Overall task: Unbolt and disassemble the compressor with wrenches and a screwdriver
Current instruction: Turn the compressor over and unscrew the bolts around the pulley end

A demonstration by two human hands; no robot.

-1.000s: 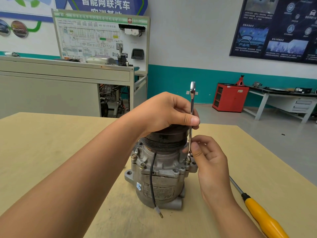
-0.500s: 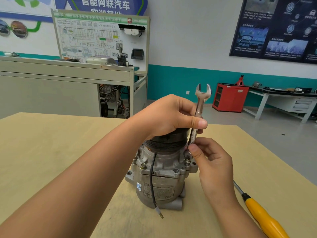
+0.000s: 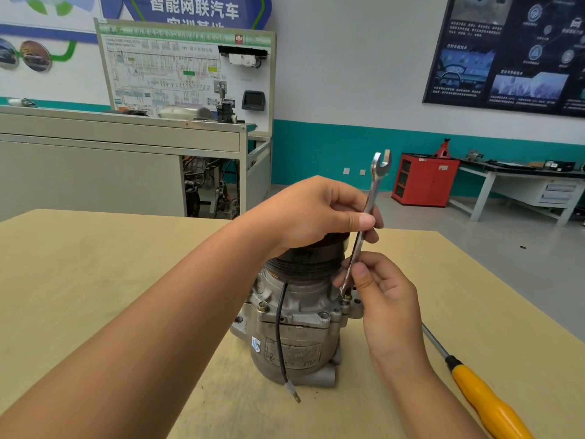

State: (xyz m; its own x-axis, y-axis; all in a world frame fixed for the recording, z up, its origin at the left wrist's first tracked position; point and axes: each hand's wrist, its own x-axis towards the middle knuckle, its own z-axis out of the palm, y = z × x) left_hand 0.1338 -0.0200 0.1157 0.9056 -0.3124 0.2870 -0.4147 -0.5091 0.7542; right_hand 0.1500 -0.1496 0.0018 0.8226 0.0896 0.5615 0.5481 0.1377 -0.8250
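Observation:
A grey metal compressor [image 3: 294, 331] stands upright on the tan table [image 3: 95, 264], its dark pulley on top and a black wire hanging down its front. A steel open-end wrench [image 3: 372, 198] stands nearly upright, its lower end on a bolt [image 3: 346, 297] at the compressor's right flange. My left hand [image 3: 316, 213] pinches the wrench shaft at mid height, above the pulley. Lower down, my right hand [image 3: 386, 296] pinches the shaft just above the bolt. Other bolts sit along the flange.
A yellow-handled screwdriver [image 3: 484, 397] lies on the table to the right of my right forearm. Behind the table stand a grey training bench with a wiring board [image 3: 186, 68], a red cabinet [image 3: 424, 180] and a white workbench [image 3: 522, 185].
The wrench has turned about its long axis on the bolt, so its open jaw now faces me, and its top has leaned to the right. Both hands keep their hold.

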